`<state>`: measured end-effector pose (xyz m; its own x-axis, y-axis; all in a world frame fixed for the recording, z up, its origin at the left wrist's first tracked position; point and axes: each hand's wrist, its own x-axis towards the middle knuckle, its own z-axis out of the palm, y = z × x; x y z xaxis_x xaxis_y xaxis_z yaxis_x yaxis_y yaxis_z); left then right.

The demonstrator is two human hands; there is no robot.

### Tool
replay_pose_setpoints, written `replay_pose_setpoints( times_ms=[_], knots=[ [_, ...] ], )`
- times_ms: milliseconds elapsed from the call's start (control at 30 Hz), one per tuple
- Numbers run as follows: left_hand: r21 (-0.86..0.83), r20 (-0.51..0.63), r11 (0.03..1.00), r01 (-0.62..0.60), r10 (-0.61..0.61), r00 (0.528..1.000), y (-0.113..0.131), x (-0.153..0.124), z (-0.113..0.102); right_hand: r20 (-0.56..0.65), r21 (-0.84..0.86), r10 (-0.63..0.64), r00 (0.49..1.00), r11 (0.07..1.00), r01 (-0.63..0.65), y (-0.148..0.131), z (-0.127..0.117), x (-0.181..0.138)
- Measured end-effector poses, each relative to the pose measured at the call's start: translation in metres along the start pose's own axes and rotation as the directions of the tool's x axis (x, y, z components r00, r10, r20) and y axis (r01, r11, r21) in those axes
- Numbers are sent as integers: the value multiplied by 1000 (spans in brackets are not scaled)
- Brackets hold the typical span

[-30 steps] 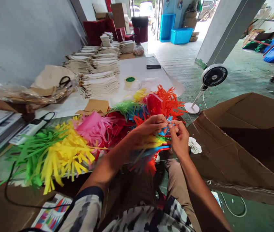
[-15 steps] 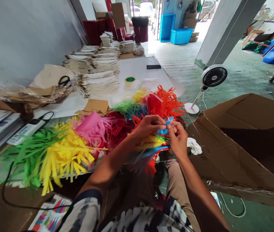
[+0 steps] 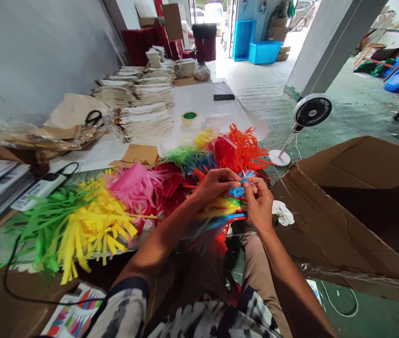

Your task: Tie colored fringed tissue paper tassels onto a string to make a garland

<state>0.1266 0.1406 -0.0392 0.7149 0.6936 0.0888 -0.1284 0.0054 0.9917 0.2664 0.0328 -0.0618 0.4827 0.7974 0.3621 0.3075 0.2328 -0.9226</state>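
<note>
My left hand and my right hand meet over the table edge, both pinching a small blue fringed paper piece. Their fingers are closed on it. Under and around them lies a heap of fringed paper strips: orange, red, pink, yellow and green. More blue and yellow fringe hangs below my hands over the edge.
A big open cardboard box stands at the right. A white standing fan is behind it. Stacks of beige bags, a tape roll, scissors, a phone and a remote lie on the table.
My hands have shifted slightly left and a little up while working the blue piece between the fingers. Nothing else has moved.
</note>
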Motion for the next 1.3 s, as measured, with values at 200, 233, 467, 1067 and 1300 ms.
replay_pose_setpoints(
  times_ms=[200, 233, 467, 1067, 1300],
  knots=[
    [32, 0, 999, -27, 27, 1000, 2, -1, 0, 28, 4, 7, 1000, 1000, -7, 1, 0, -1],
    [37, 5, 999, -32, 32, 999, 2, -1, 0, 31, 8, 10, 999, 1000, -10, 2, 0, -1],
    [-38, 47, 999, -38, 40, 998, 3, -2, -3, 46, -23, -18, 999, 1000, 19, 2, 2, -1],
    [-268, 135, 952, 148, -116, 984, 2, -4, -13, 1, -138, -63, 998, 988, 63, -9, 3, -6],
    [-357, 118, 919, 164, -130, 984, -3, 1, -14, 46, -317, -156, 987, 934, 163, -13, 3, -7]
  ],
)
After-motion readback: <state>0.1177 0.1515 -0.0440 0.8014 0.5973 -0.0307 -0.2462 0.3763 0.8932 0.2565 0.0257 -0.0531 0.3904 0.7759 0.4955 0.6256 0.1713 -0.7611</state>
